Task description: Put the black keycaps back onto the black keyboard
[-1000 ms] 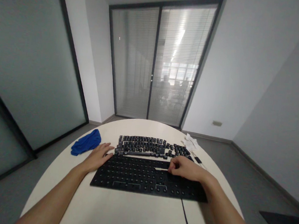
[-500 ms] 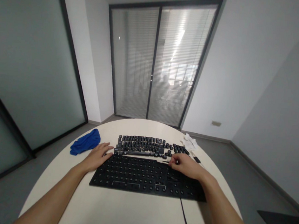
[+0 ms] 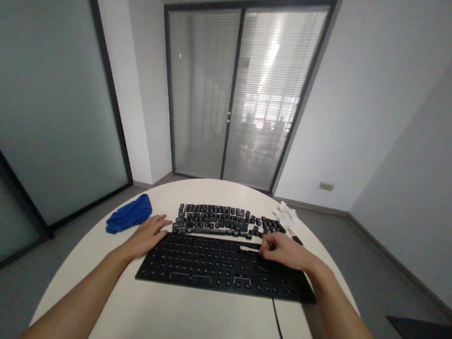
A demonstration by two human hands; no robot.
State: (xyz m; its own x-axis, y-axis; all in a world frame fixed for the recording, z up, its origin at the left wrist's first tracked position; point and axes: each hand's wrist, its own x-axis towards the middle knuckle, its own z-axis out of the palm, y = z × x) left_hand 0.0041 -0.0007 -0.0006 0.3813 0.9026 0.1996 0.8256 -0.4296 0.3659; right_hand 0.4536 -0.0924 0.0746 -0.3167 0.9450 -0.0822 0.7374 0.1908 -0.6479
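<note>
A black keyboard (image 3: 201, 263) with its keycaps off lies in front of me, its rows of bare switches showing. My right hand (image 3: 282, 250) is closed in a pinch on a thin white cotton swab (image 3: 249, 249), over the keyboard's upper right part. The swab points left, with its thicker tip close to the upper row of switches; whether it touches them I cannot tell. My left hand (image 3: 148, 236) rests open at the upper left corner of the keyboard, fingers spread, thumb against the keyboard's edge. Just beyond the keyboard, the loose black keycaps (image 3: 213, 221) are laid out in rows.
A crumpled blue cloth (image 3: 129, 214) lies left of my left hand on the round cream table (image 3: 195, 321). At the back right are a crumpled white tissue (image 3: 286, 215) and a small dark object (image 3: 297, 240). A black cable (image 3: 280, 329) runs from the keyboard toward me.
My right hand has shifted slightly right and toward me with the cotton swab, which now shows over the keyboard's upper edge. My left hand has barely moved.
</note>
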